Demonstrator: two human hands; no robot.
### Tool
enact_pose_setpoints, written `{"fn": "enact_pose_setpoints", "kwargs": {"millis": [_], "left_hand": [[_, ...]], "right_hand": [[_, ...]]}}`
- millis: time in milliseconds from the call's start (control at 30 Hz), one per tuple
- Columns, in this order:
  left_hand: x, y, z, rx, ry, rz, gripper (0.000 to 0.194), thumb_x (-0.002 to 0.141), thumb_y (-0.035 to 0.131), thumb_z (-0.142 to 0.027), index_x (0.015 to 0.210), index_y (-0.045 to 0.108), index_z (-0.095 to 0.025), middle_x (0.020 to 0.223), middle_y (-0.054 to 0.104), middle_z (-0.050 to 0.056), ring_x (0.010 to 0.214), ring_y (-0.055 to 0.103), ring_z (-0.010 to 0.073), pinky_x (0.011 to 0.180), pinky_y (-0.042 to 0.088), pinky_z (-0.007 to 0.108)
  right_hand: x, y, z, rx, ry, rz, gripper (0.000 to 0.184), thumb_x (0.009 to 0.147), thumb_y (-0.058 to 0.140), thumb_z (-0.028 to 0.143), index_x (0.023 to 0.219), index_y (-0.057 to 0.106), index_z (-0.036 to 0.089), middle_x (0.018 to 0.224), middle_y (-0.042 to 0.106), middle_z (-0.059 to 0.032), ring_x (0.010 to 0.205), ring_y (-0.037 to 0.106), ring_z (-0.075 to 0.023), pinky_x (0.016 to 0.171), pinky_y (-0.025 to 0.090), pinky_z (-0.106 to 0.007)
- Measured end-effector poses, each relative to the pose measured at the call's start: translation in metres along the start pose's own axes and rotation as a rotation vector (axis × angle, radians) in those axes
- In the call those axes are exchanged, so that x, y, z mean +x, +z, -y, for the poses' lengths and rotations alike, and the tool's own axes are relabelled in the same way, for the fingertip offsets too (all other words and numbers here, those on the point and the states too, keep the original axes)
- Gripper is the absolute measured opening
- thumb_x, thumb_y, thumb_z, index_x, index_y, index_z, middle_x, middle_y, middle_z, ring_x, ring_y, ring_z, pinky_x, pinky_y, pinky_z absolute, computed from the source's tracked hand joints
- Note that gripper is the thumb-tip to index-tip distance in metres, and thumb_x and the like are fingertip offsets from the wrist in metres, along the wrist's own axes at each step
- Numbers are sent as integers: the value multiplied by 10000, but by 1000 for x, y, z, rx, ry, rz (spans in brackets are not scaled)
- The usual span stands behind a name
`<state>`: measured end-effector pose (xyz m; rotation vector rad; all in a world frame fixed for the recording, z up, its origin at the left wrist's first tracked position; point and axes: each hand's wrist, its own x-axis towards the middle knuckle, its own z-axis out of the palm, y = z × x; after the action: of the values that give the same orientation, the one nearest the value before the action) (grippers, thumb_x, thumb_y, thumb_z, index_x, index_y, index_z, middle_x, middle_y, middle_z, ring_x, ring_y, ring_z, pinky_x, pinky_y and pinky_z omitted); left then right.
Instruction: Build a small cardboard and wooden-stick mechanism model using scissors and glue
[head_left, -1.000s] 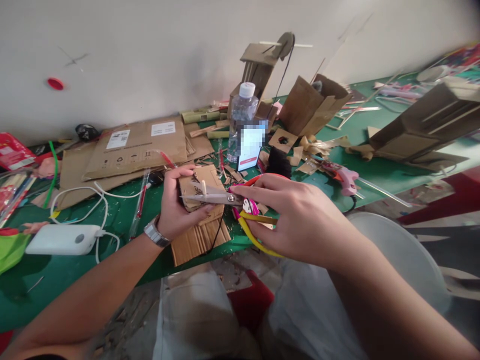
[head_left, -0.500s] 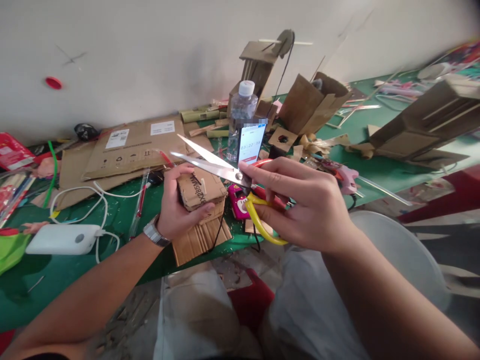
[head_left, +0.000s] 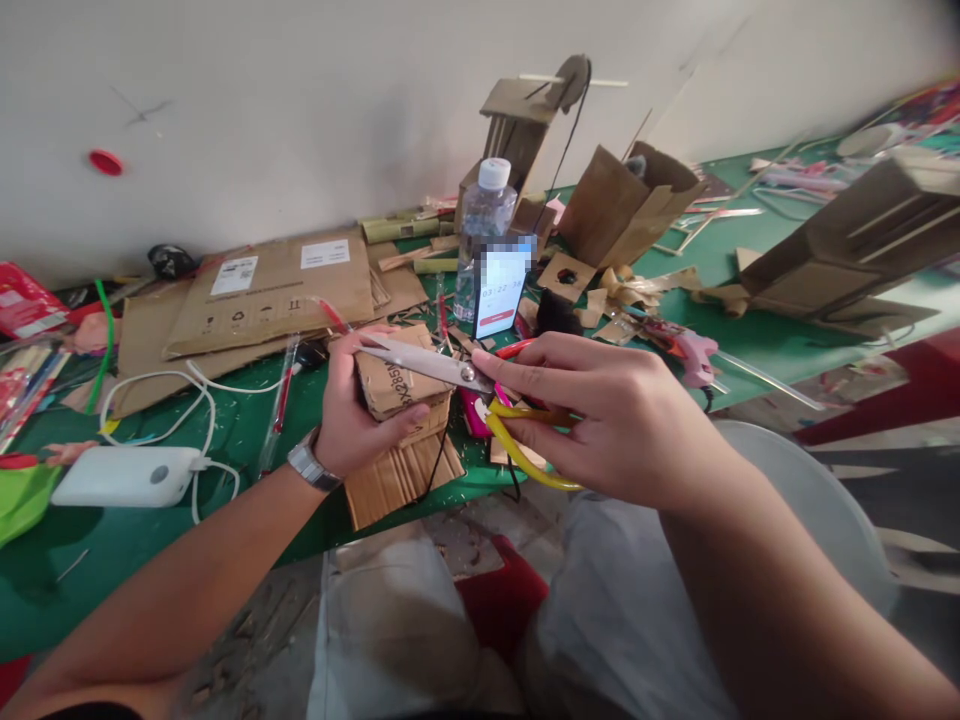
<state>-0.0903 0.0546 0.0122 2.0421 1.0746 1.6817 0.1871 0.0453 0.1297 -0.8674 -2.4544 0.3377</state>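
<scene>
My left hand (head_left: 356, 405) is wrapped round a small cardboard box (head_left: 397, 392) with black printing on its top, near the table's front edge. Below the box, a ridged piece of cardboard (head_left: 405, 480) sticks out towards me. My right hand (head_left: 600, 410) grips a pair of scissors (head_left: 427, 362) by the handles, one yellow and one red. The blades are together and lie just over the top of the box, their tips close to my left fingers. Whether the blades touch the cardboard I cannot tell.
Behind the box stand a phone (head_left: 500, 300) and a clear bottle (head_left: 484, 215). A pink glue gun (head_left: 694, 355) lies to the right, near several cardboard structures. On the left are a white power bank (head_left: 124, 477) with a cable and a flattened carton (head_left: 277, 300).
The scissor blades were apart and raised above the box; now they are closed and lower, over its top. My left hand and the box have stayed in place.
</scene>
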Motion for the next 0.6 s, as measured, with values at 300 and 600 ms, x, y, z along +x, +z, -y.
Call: {"fn": "enact_pose_setpoints", "kwargs": {"millis": [300, 600], "left_hand": [[0, 0, 0, -4, -3, -2, 756, 781, 904, -592, 1342, 521, -260, 1305, 621, 106, 1212, 663, 309, 1044, 582, 524], [-1, 0, 2, 14, -5, -20, 787, 756, 911, -628, 1335, 529, -255, 1316, 619, 109, 1288, 632, 334, 1098, 544, 551]], "right_hand": [[2, 4, 1, 68, -11, -87, 420, 1008, 653, 216, 1417, 748, 235, 1108, 768, -102, 862, 727, -181, 797, 625, -328], [1, 1, 3, 14, -5, 15, 418, 1031, 621, 247, 1432, 736, 227, 1148, 772, -114, 838, 710, -176, 774, 605, -317]]}}
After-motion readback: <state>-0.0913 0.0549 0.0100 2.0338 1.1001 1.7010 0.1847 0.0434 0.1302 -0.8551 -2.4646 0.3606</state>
